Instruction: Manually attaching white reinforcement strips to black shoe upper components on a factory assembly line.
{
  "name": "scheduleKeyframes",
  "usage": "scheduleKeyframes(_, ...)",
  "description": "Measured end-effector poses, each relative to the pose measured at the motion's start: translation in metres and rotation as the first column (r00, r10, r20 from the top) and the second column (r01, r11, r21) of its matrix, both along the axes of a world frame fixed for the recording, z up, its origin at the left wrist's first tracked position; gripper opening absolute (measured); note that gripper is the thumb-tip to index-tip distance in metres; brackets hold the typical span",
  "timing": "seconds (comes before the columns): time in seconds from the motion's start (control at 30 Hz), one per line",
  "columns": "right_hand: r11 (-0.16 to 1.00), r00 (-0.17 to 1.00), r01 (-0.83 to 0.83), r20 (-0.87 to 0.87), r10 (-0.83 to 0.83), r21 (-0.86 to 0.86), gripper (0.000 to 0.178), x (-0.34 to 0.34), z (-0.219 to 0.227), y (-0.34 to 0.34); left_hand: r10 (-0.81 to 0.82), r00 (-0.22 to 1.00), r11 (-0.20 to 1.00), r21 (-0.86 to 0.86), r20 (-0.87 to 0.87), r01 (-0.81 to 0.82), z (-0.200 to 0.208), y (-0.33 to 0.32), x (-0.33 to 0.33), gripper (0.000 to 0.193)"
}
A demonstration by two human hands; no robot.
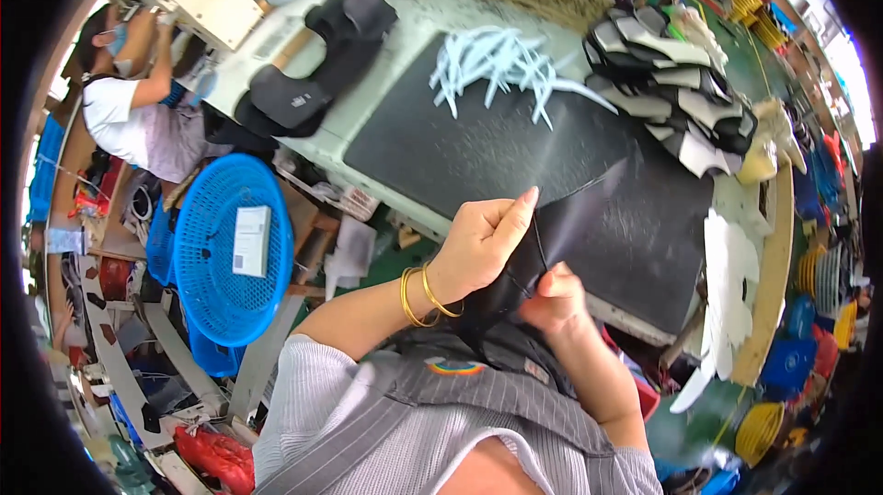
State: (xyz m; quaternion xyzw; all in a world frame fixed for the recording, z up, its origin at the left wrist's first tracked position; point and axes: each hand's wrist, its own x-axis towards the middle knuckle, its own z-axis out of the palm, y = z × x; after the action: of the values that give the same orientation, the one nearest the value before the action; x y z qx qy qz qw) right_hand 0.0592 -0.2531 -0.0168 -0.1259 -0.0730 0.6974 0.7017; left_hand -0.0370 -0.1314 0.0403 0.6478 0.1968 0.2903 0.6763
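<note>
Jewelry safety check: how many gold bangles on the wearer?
2, both on the left wrist: a hand-side bangle and an elbow-side bangle. Any overlapping extra could be hidden.

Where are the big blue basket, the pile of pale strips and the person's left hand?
Big blue basket (204, 251), head view: bare part of its inside.
Pale strips (498, 59), head view: the pile's middle.
Left hand (477, 245), head view: its middle.

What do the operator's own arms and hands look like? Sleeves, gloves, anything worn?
Left hand and right hand are both ungloved; the right is somewhat blurred. Forearms are bare below light grey, ribbed knit sleeves. Two thin, gold-coloured bangles circle the left wrist; none shows on the right. No cables or markings visible on either arm.
</note>
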Motion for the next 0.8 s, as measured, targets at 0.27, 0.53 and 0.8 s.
scheduleKeyframes(0.27, 0.934, 0.771, 0.351, 0.587, -0.247, -0.069, 0.023, 0.03, 0.022, 0.016, 0.489, 0.685, -0.484, 0.822, 0.539, -0.301, 0.096, 0.136, -0.034, 0.043)
scheduleKeyframes(0.53, 0.882, 0.837, 0.432, 0.447, -0.315, -0.189, 0.019, 0.044, -0.007, -0.005, 0.858, 0.494, 0.091, 0.988, -0.14, 0.121, -0.097, 0.317, -0.065, 0.039)
scheduleKeyframes(0.8, 0.862, 0.868, 0.425, 0.397, -0.3, -0.277, 0.023, 0.067, 0.002, -0.017, 0.654, 0.331, 0.651, 0.729, -0.68, 0.213, -0.057, 0.438, -0.091, 0.09)
